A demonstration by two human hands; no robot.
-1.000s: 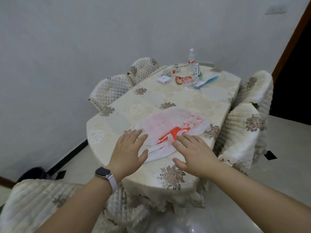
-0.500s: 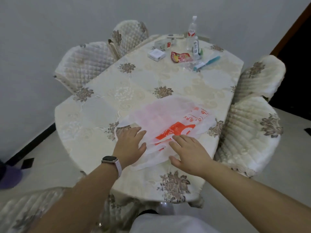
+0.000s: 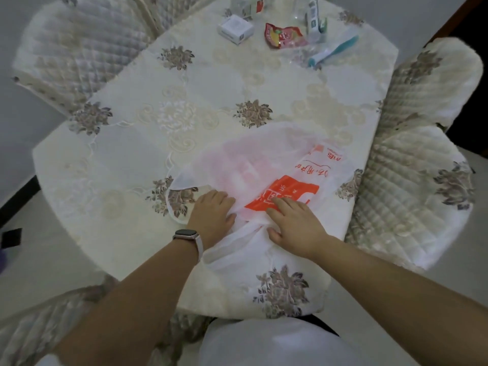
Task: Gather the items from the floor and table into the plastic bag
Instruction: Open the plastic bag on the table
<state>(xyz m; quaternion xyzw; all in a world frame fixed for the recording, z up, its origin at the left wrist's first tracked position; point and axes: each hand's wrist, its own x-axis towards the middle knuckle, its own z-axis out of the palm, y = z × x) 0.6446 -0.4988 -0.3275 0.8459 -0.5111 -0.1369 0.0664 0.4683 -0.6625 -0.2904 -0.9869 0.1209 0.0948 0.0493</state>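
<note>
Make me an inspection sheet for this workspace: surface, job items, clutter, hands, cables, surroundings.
Surface: table covered by a floral tablecloth.
Job's things: plastic bag lies flat near the front edge; white box, red packet and teal item sit at the far end.
Clutter: nothing seen.
Hands: left hand and right hand rest on the bag.
Cables: nothing seen.
Surroundings: quilted chairs around the table; pale floor.

head: worn camera | looks steeply down | close over table [image 3: 148, 159]
</note>
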